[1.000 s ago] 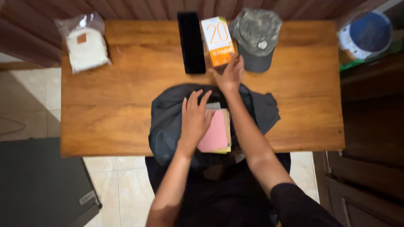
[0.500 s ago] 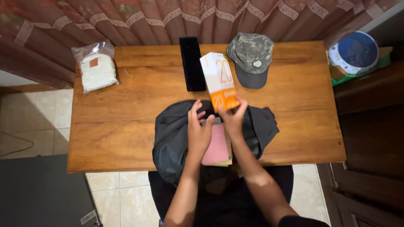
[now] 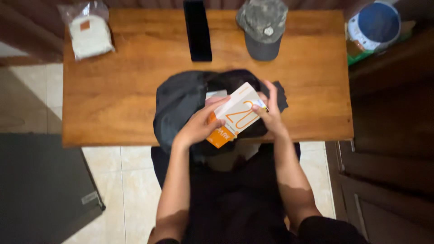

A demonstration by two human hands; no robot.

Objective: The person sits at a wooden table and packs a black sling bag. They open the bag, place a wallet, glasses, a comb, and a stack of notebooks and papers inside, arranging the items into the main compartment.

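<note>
On the wooden table (image 3: 113, 90), both hands (left hand (image 3: 197, 126), right hand (image 3: 270, 115)) grip a box (image 3: 235, 115) over the backpack (image 3: 181, 101).

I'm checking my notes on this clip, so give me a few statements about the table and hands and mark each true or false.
1. Both hands hold the white and orange box. True: the left hand and the right hand grip it from either side.
2. The box is held over the dark bag. True.
3. The cap sits on the bag. False: it lies apart at the table's far edge.
4. The black case lies to the right of the cap. False: it lies to its left.
5. A clear packet with something white lies at the table's far left corner. True.
</note>
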